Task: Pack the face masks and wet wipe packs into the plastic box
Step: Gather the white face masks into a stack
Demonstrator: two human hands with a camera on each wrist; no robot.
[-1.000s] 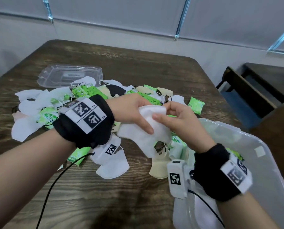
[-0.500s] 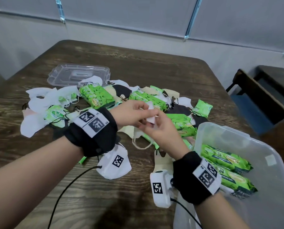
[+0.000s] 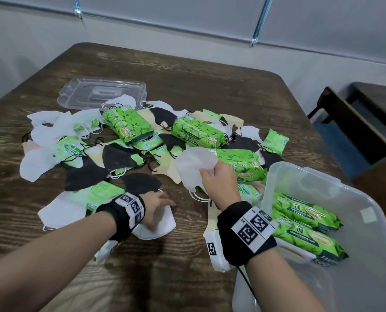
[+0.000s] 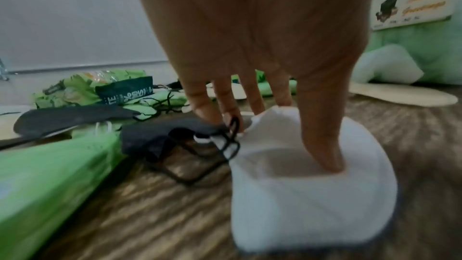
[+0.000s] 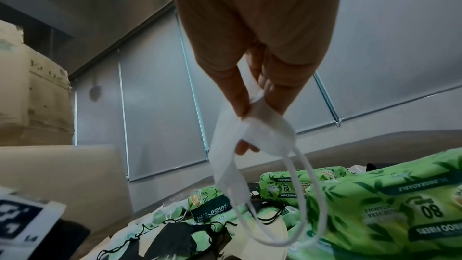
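Right hand point(image 3: 217, 180) pinching a white mask point(image 3: 195, 165), lifted clear for boxing; left hand point(image 3: 156, 207) spread flat on another mask point(image 3: 159, 226), pinning it for pickup.

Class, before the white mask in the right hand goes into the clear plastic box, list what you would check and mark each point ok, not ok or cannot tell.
1. Right hand pinches the white folded face mask: ok.
2. Mask's ear loops hang free of the pile: cannot tell.
3. Clear plastic box is open, its clear lid lying on the table: ok.
4. Room beside the green wet wipe packs in the box: ok.
5. Left hand clear of the box, on another white mask: ok.
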